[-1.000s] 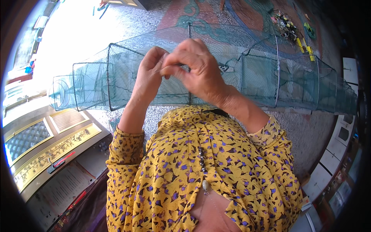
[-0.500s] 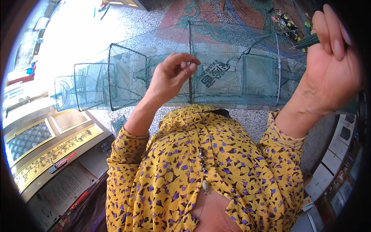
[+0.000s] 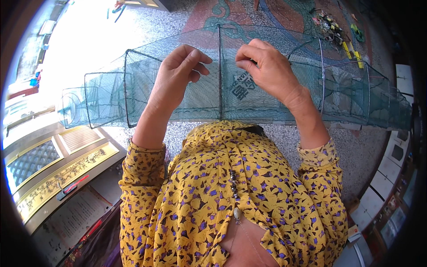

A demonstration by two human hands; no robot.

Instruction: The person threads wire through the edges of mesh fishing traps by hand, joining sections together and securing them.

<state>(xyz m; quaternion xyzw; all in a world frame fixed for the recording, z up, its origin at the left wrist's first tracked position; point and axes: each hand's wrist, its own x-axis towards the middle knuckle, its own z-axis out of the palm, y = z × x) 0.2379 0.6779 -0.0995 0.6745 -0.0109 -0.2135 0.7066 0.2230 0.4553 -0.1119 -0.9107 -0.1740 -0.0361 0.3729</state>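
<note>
A long green mesh net trap (image 3: 178,109) with dark rectangular hoop frames stretches across in front of me. My left hand (image 3: 180,71) hovers over its middle, left of an upright frame bar (image 3: 219,66). Its fingers are bent and apart, with nothing visible between them. Just right of that bar is my right hand (image 3: 271,66), thumb and fingers pinched together. Whatever they may hold is too small or hidden to make out. Under the mesh lies a pale sheet with dark print (image 3: 244,86).
Speckled floor with a coloured pattern (image 3: 204,22) lies beyond the net. At the far right are a pile of small mixed items (image 3: 328,27) and yellow pieces (image 3: 353,54). A gold-trimmed panel (image 3: 66,155) stands at left, white cabinets (image 3: 382,175) at right.
My right hand has come down and left from the upper right to the middle of the net; the dark green strand bundle it held no longer shows. My left hand has shifted slightly left and up, its fingers loosened.
</note>
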